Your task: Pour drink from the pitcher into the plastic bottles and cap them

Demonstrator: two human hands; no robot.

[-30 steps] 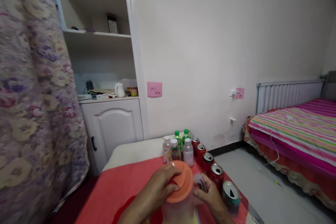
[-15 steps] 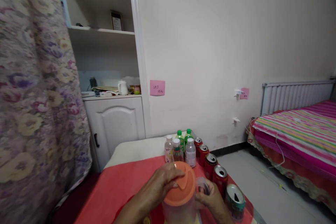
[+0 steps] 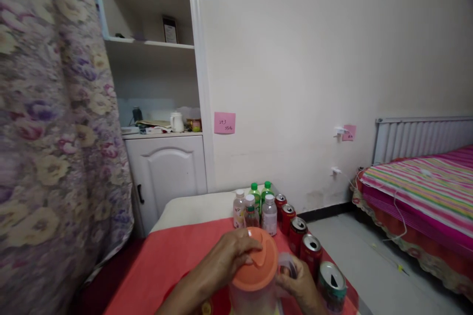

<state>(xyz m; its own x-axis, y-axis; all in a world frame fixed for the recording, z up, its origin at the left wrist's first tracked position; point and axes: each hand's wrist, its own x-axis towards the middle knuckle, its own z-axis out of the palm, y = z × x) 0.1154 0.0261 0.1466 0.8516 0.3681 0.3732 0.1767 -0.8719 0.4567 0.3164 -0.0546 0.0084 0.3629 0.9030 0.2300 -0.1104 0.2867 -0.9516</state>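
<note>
A translucent plastic pitcher (image 3: 253,300) with an orange lid (image 3: 263,269) stands at the near side of the table, upright. My left hand (image 3: 236,252) rests over the lid from the left, its fingers closed on the raised part in the lid's middle. On the other side, my right hand (image 3: 297,281) is wrapped around the pitcher's clear handle (image 3: 287,262). The pitcher's bottom runs past the lower edge of the view. Just right of my right hand is an opened green-topped can (image 3: 332,283).
Several red cans (image 3: 311,251) line the table's right edge. Behind the pitcher stand white-capped bottles (image 3: 269,216) and green-capped bottles (image 3: 254,192). A red cloth (image 3: 166,251) covers much of the table. A flowered curtain (image 3: 62,108) hangs left; a bed (image 3: 436,182) stands right.
The view has turned slightly to the left, so the surroundings sit a little farther right. Both hands keep their hold on the lid and the handle.
</note>
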